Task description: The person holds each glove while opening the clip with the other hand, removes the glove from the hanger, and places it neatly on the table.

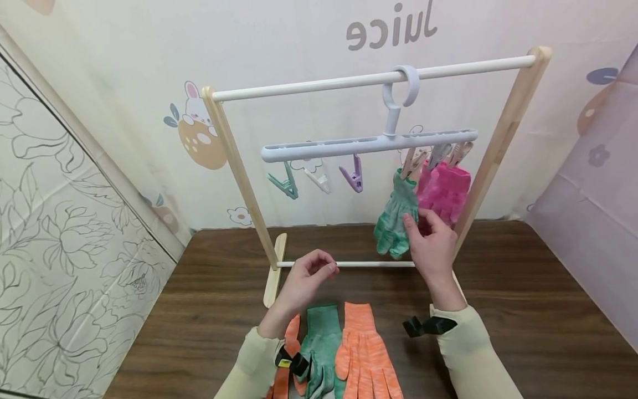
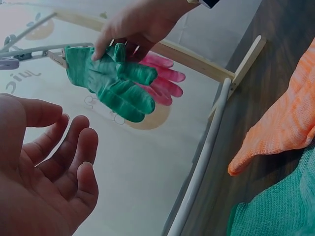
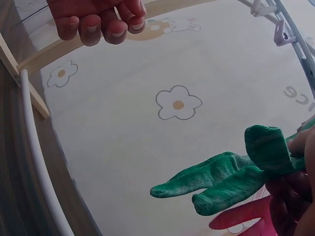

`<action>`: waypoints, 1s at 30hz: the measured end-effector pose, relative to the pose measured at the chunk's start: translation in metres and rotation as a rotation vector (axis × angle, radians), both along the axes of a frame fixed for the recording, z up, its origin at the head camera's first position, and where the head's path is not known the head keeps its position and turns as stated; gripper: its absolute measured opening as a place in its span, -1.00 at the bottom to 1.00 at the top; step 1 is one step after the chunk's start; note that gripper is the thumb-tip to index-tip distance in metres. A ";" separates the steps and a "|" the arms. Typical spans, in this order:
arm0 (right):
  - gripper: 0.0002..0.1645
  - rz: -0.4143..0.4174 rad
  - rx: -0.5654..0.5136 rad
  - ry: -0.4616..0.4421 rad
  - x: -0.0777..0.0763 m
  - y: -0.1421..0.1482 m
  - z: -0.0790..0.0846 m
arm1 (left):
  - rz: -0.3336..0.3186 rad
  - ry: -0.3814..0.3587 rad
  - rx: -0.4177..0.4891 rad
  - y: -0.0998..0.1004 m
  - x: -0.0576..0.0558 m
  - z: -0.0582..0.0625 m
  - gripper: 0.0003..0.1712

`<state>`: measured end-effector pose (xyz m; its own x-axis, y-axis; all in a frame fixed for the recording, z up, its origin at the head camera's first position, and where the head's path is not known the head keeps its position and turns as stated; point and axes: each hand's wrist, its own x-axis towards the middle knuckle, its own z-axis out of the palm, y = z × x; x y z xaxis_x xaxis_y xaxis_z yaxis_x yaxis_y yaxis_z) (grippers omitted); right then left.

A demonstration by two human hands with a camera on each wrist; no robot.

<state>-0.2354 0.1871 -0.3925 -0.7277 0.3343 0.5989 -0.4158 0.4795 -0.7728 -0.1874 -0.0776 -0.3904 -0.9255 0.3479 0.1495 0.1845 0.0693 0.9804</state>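
Note:
A green glove (image 1: 394,224) hangs fingers down from a beige clip (image 1: 411,164) on the hanger (image 1: 344,147). My right hand (image 1: 435,244) pinches its side edge, thumb in front and fingers behind, as the left wrist view also shows. Just behind it a pink glove (image 1: 452,191) hangs from clips at the hanger's right end, partly covered by the green one. My left hand (image 1: 308,276) is held in the air, left of the hanging gloves, fingers loosely curled with nothing between them. Below it lie an orange glove (image 1: 366,352) and another green glove (image 1: 323,332).
The hanger hooks over the top bar (image 1: 309,87) of a wooden rack, whose lower bar (image 1: 374,264) runs behind my hands. Green (image 1: 285,184), white (image 1: 319,180) and purple clips (image 1: 354,176) dangle without gloves. More orange fabric (image 1: 293,335) lies beside my left sleeve on the table.

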 end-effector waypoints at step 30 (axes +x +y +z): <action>-0.88 0.142 0.209 0.191 0.001 -0.016 -0.006 | 0.066 0.109 -0.004 0.004 -0.004 0.011 -0.84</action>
<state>-0.2344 0.1715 -0.3988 -0.6262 0.0930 0.7741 -0.6180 0.5462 -0.5655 -0.1912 -0.0732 -0.3796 -0.9249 0.2871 0.2492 0.2848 0.0889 0.9545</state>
